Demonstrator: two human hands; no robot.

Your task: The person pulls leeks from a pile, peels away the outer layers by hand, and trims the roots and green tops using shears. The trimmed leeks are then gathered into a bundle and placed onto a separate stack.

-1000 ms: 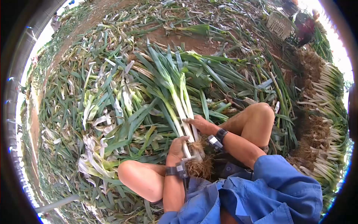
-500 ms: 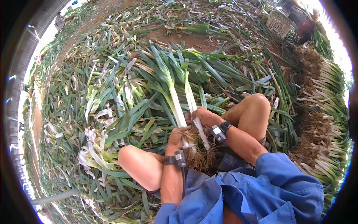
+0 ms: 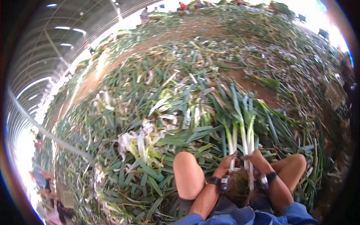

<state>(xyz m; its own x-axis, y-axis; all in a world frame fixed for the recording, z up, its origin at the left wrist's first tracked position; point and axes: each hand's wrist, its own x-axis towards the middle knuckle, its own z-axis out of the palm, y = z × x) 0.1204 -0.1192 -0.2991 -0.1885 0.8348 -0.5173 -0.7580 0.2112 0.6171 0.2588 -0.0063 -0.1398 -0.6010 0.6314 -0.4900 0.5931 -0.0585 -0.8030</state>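
Observation:
My left hand (image 3: 226,164) is closed around the lower white part of a leek (image 3: 234,139), near its roots. Close beside it, my right hand (image 3: 255,159) grips the white stems of leeks (image 3: 250,137) side by side, with one root end hanging below the fingers. Brown stringy roots (image 3: 237,184) hang between my wrists. The green leaves of the held leeks point away from me and rest over more long leaves (image 3: 277,125). Both hands are between my bent knees, and each wrist carries a strapped device.
Loose leaves and pale peelings (image 3: 140,144) cover the ground around me. Bare soil (image 3: 247,80) shows ahead. At the lower left are a person (image 3: 41,178) and a basket (image 3: 65,195); another basket (image 3: 333,95) stands at the right. A pale pole (image 3: 48,135) crosses the left side.
The view has swung left and up, so the leek rows at the right are out of sight and people show at lower left. Both hands still hold leeks by the root end.

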